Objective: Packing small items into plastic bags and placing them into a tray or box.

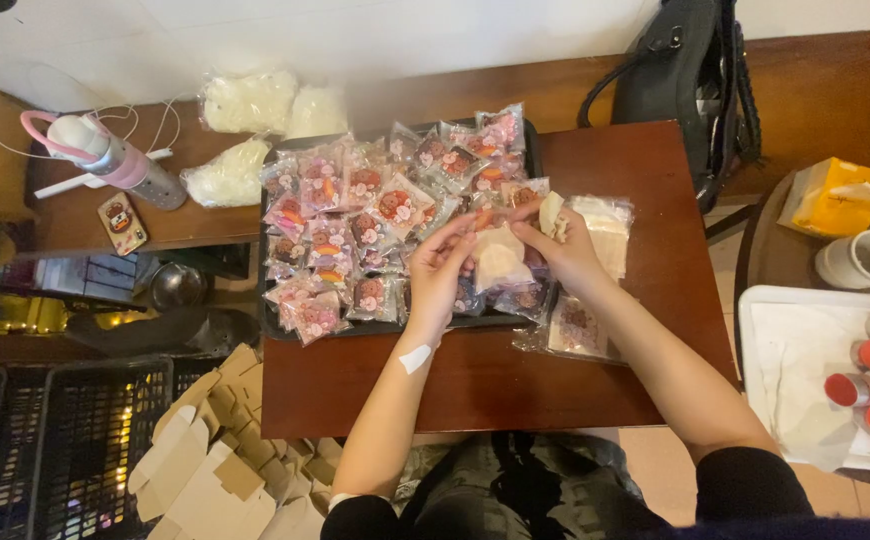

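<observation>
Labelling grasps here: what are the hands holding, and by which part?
Both hands hold one small clear bag with a pale round cookie above the black tray. Left hand pinches its upper left edge, right hand its upper right edge.

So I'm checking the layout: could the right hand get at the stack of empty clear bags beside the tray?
Probably yes. The right hand is right next to the stack of clear bags, with nothing between them, though it is holding a small packet with the left hand.

Both hands meet over the tray's (273,330) near edge: left hand (439,272) and right hand (567,250) pinch a clear pouch (500,262) with a pale round cake between them. Pink wrapped sweets (355,235) pile just beyond the grip, spare empty pouches (603,228) right beside it.
</observation>
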